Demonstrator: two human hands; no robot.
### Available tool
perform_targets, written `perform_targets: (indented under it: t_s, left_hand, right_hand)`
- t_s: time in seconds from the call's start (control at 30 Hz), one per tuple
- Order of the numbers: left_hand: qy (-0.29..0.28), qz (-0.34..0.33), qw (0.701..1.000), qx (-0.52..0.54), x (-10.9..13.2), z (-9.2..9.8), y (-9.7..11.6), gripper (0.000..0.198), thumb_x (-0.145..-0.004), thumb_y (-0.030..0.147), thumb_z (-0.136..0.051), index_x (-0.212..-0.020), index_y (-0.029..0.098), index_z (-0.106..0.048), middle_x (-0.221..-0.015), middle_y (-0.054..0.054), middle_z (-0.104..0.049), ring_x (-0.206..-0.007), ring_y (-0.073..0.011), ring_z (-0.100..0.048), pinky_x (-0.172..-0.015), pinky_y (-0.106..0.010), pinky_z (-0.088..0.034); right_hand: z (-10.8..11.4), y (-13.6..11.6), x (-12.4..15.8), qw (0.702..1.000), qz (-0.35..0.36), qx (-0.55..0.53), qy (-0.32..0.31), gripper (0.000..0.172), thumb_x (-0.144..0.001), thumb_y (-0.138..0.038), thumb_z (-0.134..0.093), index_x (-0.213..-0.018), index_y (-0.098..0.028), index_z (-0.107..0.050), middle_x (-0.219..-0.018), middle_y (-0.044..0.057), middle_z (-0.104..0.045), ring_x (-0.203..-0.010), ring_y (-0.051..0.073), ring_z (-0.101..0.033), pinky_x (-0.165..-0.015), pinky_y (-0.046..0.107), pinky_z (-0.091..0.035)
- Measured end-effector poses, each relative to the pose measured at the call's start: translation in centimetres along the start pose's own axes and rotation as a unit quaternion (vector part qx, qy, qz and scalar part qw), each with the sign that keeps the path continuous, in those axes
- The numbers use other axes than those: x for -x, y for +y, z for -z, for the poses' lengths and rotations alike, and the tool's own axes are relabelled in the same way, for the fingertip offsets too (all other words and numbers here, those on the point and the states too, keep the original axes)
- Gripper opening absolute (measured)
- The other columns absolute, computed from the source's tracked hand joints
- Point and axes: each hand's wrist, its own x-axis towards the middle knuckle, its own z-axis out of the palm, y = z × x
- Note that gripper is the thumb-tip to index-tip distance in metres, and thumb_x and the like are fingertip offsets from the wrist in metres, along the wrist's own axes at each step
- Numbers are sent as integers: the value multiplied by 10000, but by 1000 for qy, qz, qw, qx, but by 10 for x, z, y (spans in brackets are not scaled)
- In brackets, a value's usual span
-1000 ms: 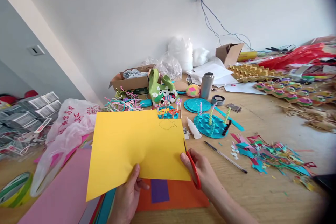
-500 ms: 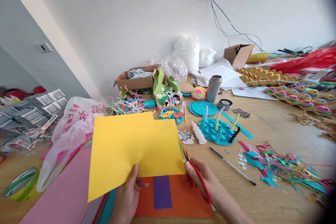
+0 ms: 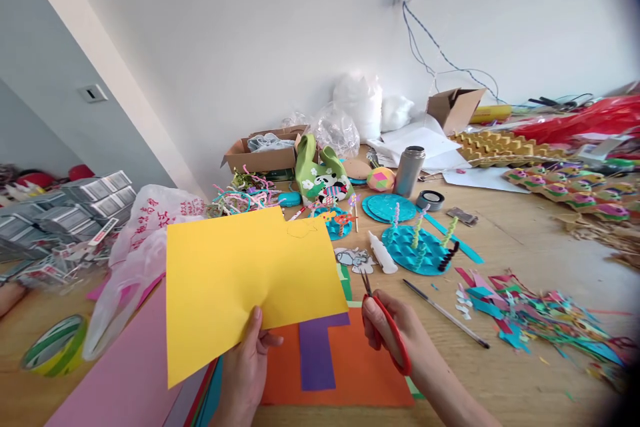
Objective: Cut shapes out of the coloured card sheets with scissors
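My left hand (image 3: 249,360) pinches the lower edge of a yellow sheet of paper (image 3: 240,273), thumb on top. The sheet is held up, tilted, with a step cut into its top edge and a pencil outline near its upper right corner. My right hand (image 3: 393,330) grips red-handled scissors (image 3: 395,340), their blades pointing up and away, a little apart from the sheet's right edge. Below lie an orange sheet (image 3: 370,373) and a purple paper piece (image 3: 317,360) on top of it, partly hidden by the yellow sheet.
Beyond the sheet are a white glue bottle (image 3: 383,252), white paper cutouts (image 3: 356,260) and a blue disc with curled stems (image 3: 417,251). A pen (image 3: 445,312) and paper scraps (image 3: 530,313) lie right. Left are green-yellow tape (image 3: 55,345), a plastic bag (image 3: 145,253) and pink sheets (image 3: 120,360).
The scissors have moved away from the yellow sheet's right edge. The sheet has shifted slightly left and tilted, showing more of the purple piece.
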Motion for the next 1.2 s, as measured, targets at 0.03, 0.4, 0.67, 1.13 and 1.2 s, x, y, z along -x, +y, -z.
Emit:
perform_targets:
  t_s: [0.03, 0.4, 0.67, 1.13, 1.2]
  left_hand:
    - [-5, 1, 1000, -1, 1, -1, 0, 650, -540, 318, -900, -1141, 274, -657, -1198, -30, -657, -700, -160, -662, -420, -234, -553]
    - [-16, 27, 1000, 2, 7, -5, -2, 673, -519, 287, -904, -1143, 274, -652, -1140, -11, -694, -649, -154, -663, -393, -237, -534]
    - [-43, 31, 998, -27, 8, -2, -6, 729, -581, 296, -883, -1248, 322, -591, -1355, -33, -563, -747, -151, -652, -409, -213, -526]
    - [-41, 58, 997, -42, 17, -6, -8, 716, -510, 284, -909, -1169, 275, -629, -1014, 15, -727, -561, -128, -630, -380, -229, -514]
    - [-37, 60, 997, -40, 17, -7, -8, 727, -494, 281, -913, -1164, 272, -631, -1021, 13, -730, -567, -131, -636, -372, -224, -504]
  right_hand:
    - [-1, -5, 0, 1000, 0, 8, -9, 484, -853, -667, -466, -671, -226, -384, -572, -21, -526, -512, 123, -516, -499, 243, -387]
    - [-9, -15, -5, 994, -82, 66, -6, 513, -789, -700, -503, -628, -223, -406, -517, -9, -559, -450, 122, -525, -447, 230, -367]
    - [-10, -18, -6, 996, -86, 30, -4, 529, -762, -724, -523, -641, -224, -401, -458, -41, -489, -453, 123, -530, -425, 205, -329]
    - [-4, -1, -8, 998, -57, 12, 28, 549, -808, -727, -475, -680, -193, -479, -522, -45, -446, -457, 105, -428, -430, 227, -256]
    - [-5, 0, -8, 997, -53, 26, 40, 549, -797, -728, -491, -660, -197, -456, -529, -53, -406, -468, 100, -407, -439, 228, -246]
